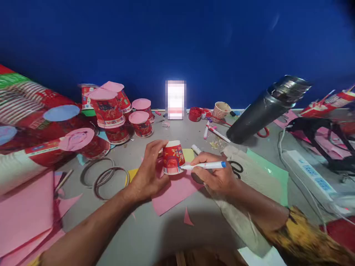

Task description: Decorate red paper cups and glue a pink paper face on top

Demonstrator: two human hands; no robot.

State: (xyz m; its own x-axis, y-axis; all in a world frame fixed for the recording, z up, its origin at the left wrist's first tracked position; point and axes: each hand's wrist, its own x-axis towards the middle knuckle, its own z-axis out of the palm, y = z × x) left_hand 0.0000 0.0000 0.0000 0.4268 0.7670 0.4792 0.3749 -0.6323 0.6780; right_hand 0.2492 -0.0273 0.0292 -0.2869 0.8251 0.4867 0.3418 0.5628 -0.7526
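Observation:
A red printed paper cup [174,155] stands upside down, its rim downward, over a sheet of pink paper [173,195]. Wrapped round the cup's left side, my left hand [149,171] holds it with the fingers behind. My right hand [215,171] grips a white marker with a blue end [205,165]. The marker's tip meets the lower right part of the cup near the rim. A yellow paper piece [189,154] lies behind the right hand, and black scissor handles [236,169] show beside it. A small pink scrap [188,217] lies in front.
On the left are red cups topped with pink paper [104,94], two grey rings [111,181] and stacked pink paper [26,218]. Markers [218,133] and a lit phone [176,99] are at the back. A black flask [257,114] and a power strip [310,173] stand right.

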